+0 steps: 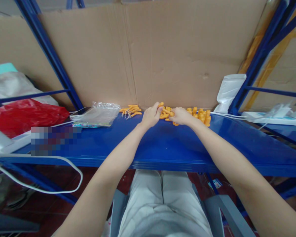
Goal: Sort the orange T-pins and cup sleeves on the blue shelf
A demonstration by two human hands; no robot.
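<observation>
At the back of the blue table (162, 144), my left hand (151, 116) is closed, with a small orange piece (161, 104) at its thumb and fingertips. Just to its right, my right hand (182, 116) reaches into a loose heap of orange pieces (164, 115). Its fingers are curled down, and whatever they grip is hidden. Right of that hand stand several chunky orange pieces (201, 115) in a cluster. Left of my left hand lie slim orange pieces with short metal chains (133, 110), like keychains.
Clear plastic bags (98, 113) lie stacked at the left. A red plastic bag (32, 115) and a white cable loop (74, 164) are farther left. Cardboard (162, 52) walls the back between blue posts (49, 49). A white pouch (229, 92) leans at the right.
</observation>
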